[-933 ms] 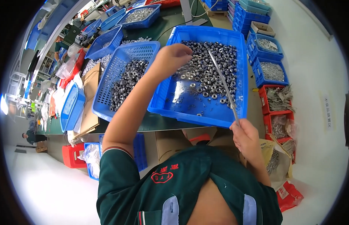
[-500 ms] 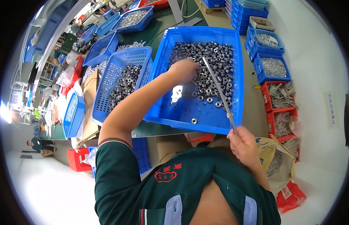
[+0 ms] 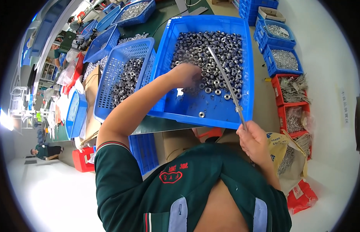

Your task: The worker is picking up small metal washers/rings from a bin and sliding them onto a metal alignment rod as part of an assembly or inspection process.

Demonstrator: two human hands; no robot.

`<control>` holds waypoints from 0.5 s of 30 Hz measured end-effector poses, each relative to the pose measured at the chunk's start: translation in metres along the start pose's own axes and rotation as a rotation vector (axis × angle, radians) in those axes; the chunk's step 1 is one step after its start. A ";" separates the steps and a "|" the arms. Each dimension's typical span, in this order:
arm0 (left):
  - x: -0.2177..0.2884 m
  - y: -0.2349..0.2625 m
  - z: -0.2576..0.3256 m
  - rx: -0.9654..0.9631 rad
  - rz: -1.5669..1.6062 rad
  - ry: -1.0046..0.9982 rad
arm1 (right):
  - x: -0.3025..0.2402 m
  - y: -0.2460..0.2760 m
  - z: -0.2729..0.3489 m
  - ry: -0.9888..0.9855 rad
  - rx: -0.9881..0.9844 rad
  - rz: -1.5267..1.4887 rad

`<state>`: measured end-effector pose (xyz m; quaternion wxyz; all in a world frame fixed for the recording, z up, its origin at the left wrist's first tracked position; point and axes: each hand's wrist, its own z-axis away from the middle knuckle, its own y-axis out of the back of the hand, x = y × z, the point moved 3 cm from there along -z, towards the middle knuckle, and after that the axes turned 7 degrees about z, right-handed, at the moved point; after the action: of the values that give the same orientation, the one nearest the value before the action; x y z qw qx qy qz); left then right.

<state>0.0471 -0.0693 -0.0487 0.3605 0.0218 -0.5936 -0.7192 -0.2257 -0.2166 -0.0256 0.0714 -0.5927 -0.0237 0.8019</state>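
In my right hand (image 3: 254,143) is the lower end of a thin metal rod (image 3: 225,78), fingers wrapped round it. The rod leans up across the right part of a large blue tub (image 3: 176,113), and a small metal ring (image 3: 238,109) sits on it a little above my hand. Many small dark metal rings (image 3: 218,48) are heaped in the tub's far part. My left hand (image 3: 186,76) is over the near left side of this heap. Motion smears its fingers, so what they hold, if anything, is hidden. One loose metal ring (image 3: 201,115) lies on the tub's bare floor nearby.
A perforated blue basket (image 3: 106,87) of similar rings stands left of the tub. Blue bins (image 3: 284,60) and red bins (image 3: 290,91) of metal parts line the right side. A yellow sack (image 3: 278,145) is near my right forearm. Other people (image 3: 48,151) are at far left.
The view has shifted, so the tub appears slightly higher. My left hand has moved a little nearer to me over the rings. My right hand still grips the rod.
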 end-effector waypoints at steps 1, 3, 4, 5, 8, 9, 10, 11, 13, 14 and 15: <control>-0.002 0.000 0.001 0.017 0.018 -0.016 | 0.000 -0.001 0.000 0.005 -0.004 -0.008; -0.002 0.001 0.001 -0.006 0.017 -0.001 | 0.000 -0.001 -0.001 0.012 -0.007 -0.010; -0.003 0.001 0.002 -0.030 0.013 0.013 | -0.001 -0.001 -0.001 0.016 -0.005 -0.026; -0.001 0.001 0.002 -0.028 0.015 0.011 | 0.000 -0.001 -0.001 0.019 -0.001 -0.042; 0.002 0.002 0.005 -0.023 0.057 0.026 | 0.001 -0.003 -0.002 0.035 0.010 -0.062; 0.001 0.002 0.006 -0.023 0.048 0.029 | 0.001 -0.004 -0.001 0.040 0.009 -0.056; 0.000 0.003 0.007 -0.022 0.038 0.032 | 0.001 -0.005 -0.001 0.039 0.014 -0.069; 0.001 0.006 0.009 -0.009 0.034 0.026 | 0.000 -0.005 -0.001 0.044 0.022 -0.080; 0.001 0.021 0.016 0.272 0.332 -0.036 | 0.001 -0.006 0.001 0.047 0.043 -0.033; 0.000 0.029 0.017 0.282 0.473 -0.038 | 0.001 -0.006 0.001 0.039 0.058 0.000; 0.001 0.035 0.021 0.343 0.609 -0.047 | 0.001 -0.006 0.001 0.017 0.058 0.007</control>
<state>0.0534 -0.0535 -0.0118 0.5358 -0.1124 -0.6933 -0.4687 -0.2266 -0.2104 -0.0249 0.0858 -0.5975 0.0021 0.7973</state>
